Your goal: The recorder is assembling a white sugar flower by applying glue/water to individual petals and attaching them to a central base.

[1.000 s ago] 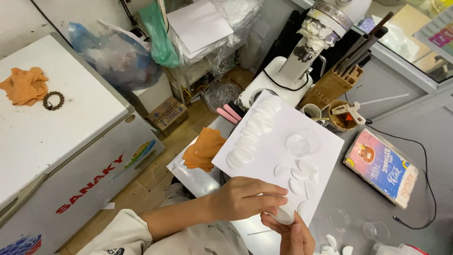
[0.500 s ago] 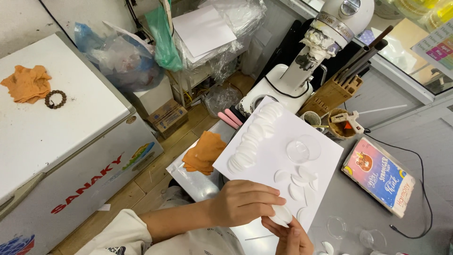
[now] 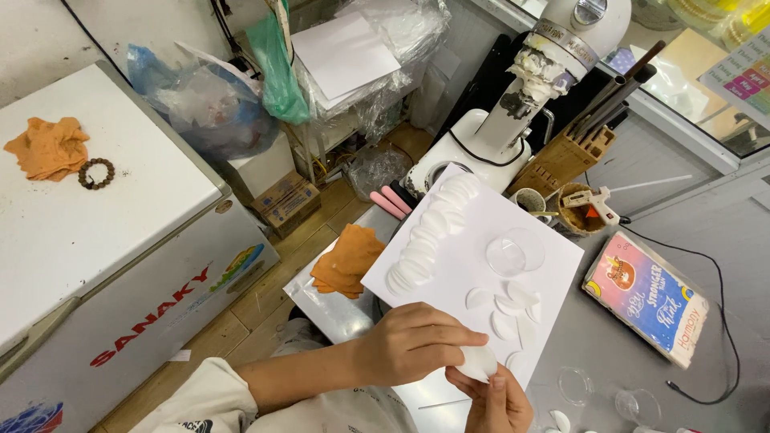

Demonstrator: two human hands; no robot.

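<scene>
- Head view, lower middle of the frame: the left hand [image 3: 413,345] and the right hand [image 3: 496,399] were together on one small white disc [image 3: 480,362], fingertips of both pinched on it, at the near edge of the white sheet [image 3: 449,273].
- Against the two earlier pictures, the hands had hardly shifted: the same pinch, at the same edge of the sheet. By my judgement the disc was being worked loose or peeled, not carried anywhere.
- Centre of the frame: the overlapping row of white discs [image 3: 429,232] ran along the sheet's left edge as before, and the loose discs [image 3: 507,305] and the clear round lid [image 3: 513,252] lay unmoved.
- Upper right: the white stand mixer [image 3: 545,72] stood behind the sheet; at the right, the colourful book [image 3: 648,298] lay on the grey counter [image 3: 722,232].
</scene>
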